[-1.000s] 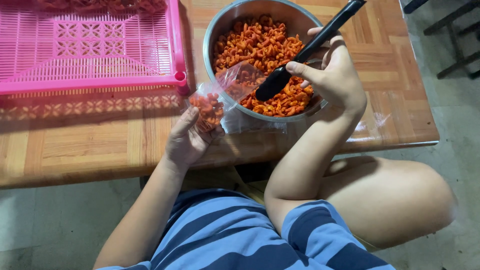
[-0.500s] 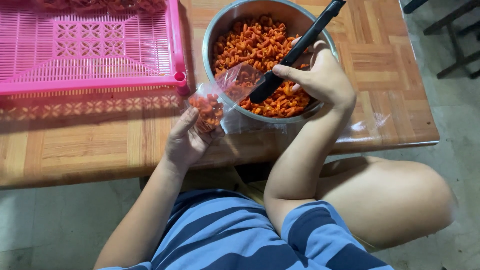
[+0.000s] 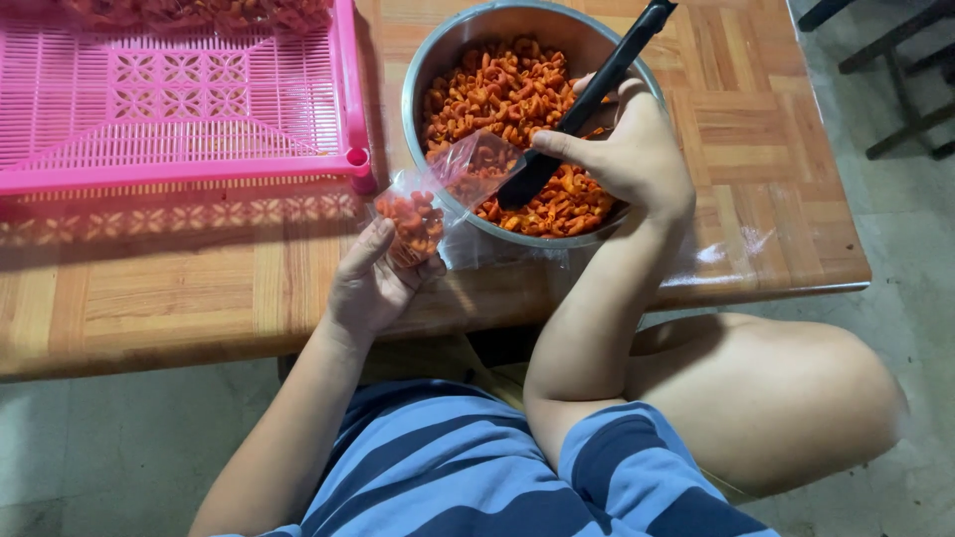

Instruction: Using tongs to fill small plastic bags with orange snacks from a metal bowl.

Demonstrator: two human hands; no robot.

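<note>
The left hand [image 3: 370, 283] grips a clear bag [image 3: 438, 199] of orange snacks at the bowl [image 3: 423, 75] rim on the counter [image 3: 179, 288], while the right hand [image 3: 627, 149] grasps a black scoop [image 3: 587, 99] dipped in the bowl's snacks [image 3: 497, 89].

Orange-red curled snack pieces [image 3: 502, 94] fill the shiny silver steel bowl [image 3: 438, 50]; long black plastic spoon [image 3: 587, 99]; clear plastic bag [image 3: 438, 199]; bright pink lattice-patterned plastic tray [image 3: 179, 99]; brown wooden parquet-patterned table [image 3: 179, 288]; blue striped shirt [image 3: 448, 467].
</note>
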